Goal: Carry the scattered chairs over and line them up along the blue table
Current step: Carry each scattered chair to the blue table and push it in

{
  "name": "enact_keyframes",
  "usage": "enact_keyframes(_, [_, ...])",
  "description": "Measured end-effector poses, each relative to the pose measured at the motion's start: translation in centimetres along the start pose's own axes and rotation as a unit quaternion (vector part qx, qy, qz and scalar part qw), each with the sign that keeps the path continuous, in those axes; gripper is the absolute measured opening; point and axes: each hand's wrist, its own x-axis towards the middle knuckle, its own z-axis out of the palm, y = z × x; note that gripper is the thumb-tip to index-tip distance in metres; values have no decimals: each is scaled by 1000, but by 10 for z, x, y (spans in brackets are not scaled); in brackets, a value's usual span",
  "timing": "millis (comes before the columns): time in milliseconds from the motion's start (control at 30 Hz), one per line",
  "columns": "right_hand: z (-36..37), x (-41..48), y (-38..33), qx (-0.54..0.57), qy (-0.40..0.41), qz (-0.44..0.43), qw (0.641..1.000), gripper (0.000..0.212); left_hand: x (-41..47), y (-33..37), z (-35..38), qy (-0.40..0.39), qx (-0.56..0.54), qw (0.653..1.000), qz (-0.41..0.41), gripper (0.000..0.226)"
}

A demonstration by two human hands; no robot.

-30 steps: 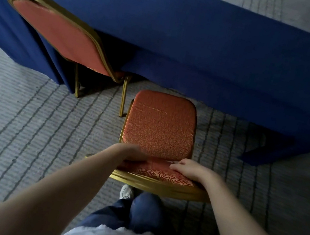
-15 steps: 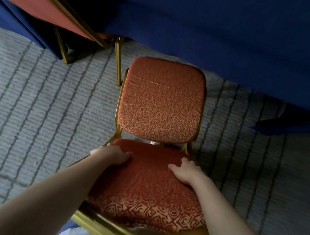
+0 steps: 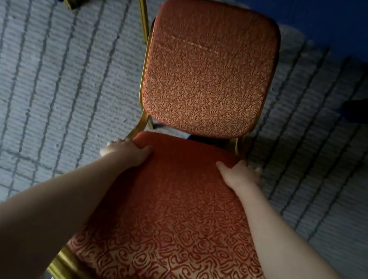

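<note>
Chair nearer in view now, left hand and right hand clasped round backrest

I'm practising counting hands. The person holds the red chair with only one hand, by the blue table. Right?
No, not one hand. The head view shows both: the left hand and the right hand each hold a side of the red chair, by the blue table.
</note>
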Motion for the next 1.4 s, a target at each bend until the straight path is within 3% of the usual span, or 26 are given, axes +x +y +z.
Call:
enact_keyframes(400, [1,12,8,147,-43,19,988,117,-3,-1,-8,-2,-54,998,-21,95])
enact_keyframes(633, [-2,8,9,176,-59,26,982,126,20,-8,3,-26,-84,996,-25,122])
enact_keyframes(800, [-17,-2,6,173,-65,30,982,110,5,-3,-16,-34,-96,995,10,117])
enact_keyframes(933, [-32,-5,3,170,-77,24,982,103,-9,3,-37,-39,-79,996,23,87])
enact_keyframes(1400, [-94,-34,0,157,-113,5,981,96,-34,6,-110,-66,-75,995,22,79])
